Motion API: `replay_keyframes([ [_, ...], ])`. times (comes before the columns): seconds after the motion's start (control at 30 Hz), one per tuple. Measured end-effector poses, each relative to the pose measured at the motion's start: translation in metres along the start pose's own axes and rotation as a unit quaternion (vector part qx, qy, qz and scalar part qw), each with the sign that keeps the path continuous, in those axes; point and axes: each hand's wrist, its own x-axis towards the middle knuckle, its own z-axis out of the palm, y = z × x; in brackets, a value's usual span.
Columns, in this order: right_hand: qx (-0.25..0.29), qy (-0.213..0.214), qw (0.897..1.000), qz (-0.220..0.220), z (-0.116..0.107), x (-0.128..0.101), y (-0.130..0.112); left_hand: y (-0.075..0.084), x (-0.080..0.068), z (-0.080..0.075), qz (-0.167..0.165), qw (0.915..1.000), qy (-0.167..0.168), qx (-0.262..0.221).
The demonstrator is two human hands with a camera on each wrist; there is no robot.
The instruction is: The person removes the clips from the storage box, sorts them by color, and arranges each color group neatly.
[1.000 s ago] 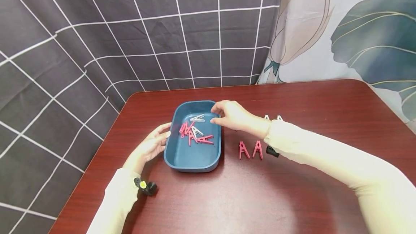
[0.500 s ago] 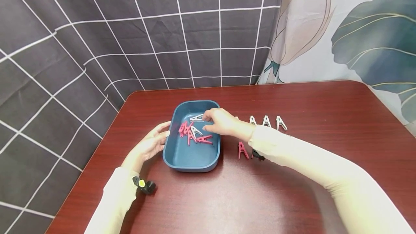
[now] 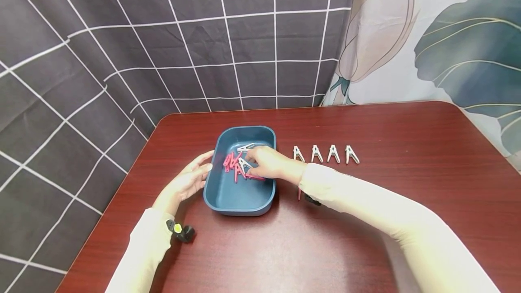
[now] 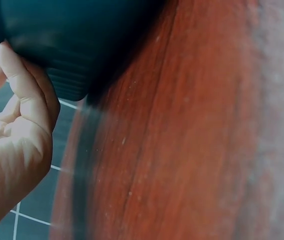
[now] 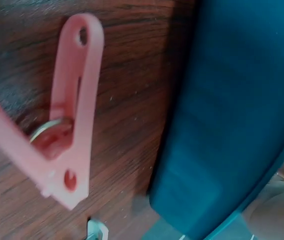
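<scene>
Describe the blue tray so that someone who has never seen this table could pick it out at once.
On the dark red table, look toward its far left part, left of a row of four white clothespins. The blue tray sits there, a rounded rectangular dish holding a tangle of pink and white clothespins, the only container on the table.

The head view looks forward and down from above, taking in the whole tabletop (image 3: 366, 248) and tray (image 3: 240, 205). Both wrist views sit very close, low by the tabletop, each sharing the tray's (image 4: 71, 45) outer wall (image 5: 232, 125)
</scene>
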Motion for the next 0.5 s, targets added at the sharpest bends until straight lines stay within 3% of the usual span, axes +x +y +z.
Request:
replay_keyframes([
  [0.3, -0.112, -0.027, 0.993, 0.001, 0.005, 0.005, -0.007, 0.021, -0.008, 0.014, -0.005, 0.9996, -0.013, -0.025],
  [0.5, -0.174, -0.033, 0.984, 0.013, 0.013, 0.003, -0.011, 0.017, -0.008, 0.013, -0.009, 0.9998, -0.006, -0.020],
])
